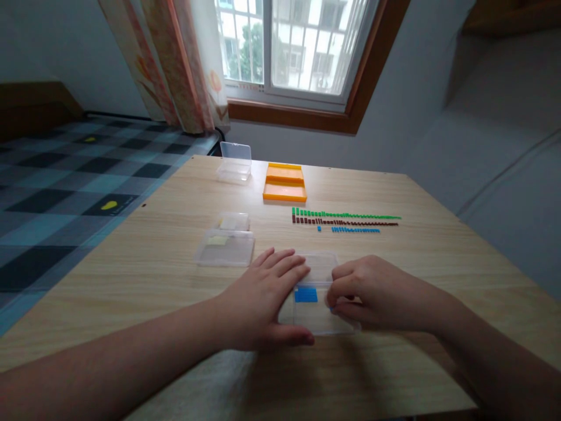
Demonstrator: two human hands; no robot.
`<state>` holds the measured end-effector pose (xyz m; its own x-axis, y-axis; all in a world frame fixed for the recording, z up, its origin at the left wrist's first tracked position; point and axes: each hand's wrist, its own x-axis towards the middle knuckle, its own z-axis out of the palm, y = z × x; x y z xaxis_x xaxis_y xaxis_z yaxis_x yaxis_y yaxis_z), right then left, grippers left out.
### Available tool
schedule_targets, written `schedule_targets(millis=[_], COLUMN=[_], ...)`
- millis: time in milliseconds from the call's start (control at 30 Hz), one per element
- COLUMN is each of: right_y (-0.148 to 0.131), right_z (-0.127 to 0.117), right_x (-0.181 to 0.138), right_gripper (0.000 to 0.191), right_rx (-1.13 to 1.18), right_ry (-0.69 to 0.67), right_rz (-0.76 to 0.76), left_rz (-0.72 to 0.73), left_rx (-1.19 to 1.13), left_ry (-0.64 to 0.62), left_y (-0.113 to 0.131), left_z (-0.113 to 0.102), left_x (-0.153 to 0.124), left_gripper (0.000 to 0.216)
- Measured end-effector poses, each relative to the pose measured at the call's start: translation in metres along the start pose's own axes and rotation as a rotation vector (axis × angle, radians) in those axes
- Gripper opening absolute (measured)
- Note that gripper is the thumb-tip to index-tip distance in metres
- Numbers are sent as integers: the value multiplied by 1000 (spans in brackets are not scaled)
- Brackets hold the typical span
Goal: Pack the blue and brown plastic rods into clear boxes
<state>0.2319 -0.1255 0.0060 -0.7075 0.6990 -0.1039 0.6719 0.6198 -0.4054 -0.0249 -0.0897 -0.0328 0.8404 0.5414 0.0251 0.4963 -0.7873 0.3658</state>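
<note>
In front of me an opened clear plastic box (324,324) lies on the table, with a blue block of small tiles (305,294) inside. My left hand (274,298) rests on the box's left side, fingers stretched out and thumb apart along the near edge. Over the right side of the box, my right hand (362,289) is closed in a pinch. A speck of blue shows at its fingertips, a small blue tile (332,308) mostly hidden by the fingers. Beyond the box runs a row of small blue tiles (356,230), one of them set apart at the left.
Rows of green tiles (333,214) and brown tiles (331,221) stand behind the blue row. An orange tray (284,190) and an open clear box (234,171) are farther back. Another clear box (225,251) with pale yellow contents lies left. A bed (87,169) adjoins the table (166,327).
</note>
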Motion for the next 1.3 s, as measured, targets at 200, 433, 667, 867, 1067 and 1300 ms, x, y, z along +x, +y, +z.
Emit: schedule_targets(millis=[200, 433, 667, 867, 1067, 1300], right_y=[0, -6, -3, -3, -5, -4], right_z=[-2, -8, 3, 9, 6, 5], right_x=[-3, -11, -5, -1, -1, -1], right_gripper=[19, 24, 23, 21, 23, 28], right_rx=[-35, -81, -141, -155, -82, -84], right_ry=[18, 6, 84, 89, 63, 44], right_rz=[-33, -17, -58, -46, -31, -4], left_rz=[3, 0, 0, 4, 2, -8], left_rx=[-2, -15, 1, -6, -18, -10], left_ry=[-3, 1, -9, -2, 4, -12], left_y=[0, 1, 1, 1, 0, 2], left_z=[0, 0, 0, 0, 1, 0], left_x=[-1, 0, -1, -1, -1, -1], left_gripper=[102, 102, 104, 100, 101, 101])
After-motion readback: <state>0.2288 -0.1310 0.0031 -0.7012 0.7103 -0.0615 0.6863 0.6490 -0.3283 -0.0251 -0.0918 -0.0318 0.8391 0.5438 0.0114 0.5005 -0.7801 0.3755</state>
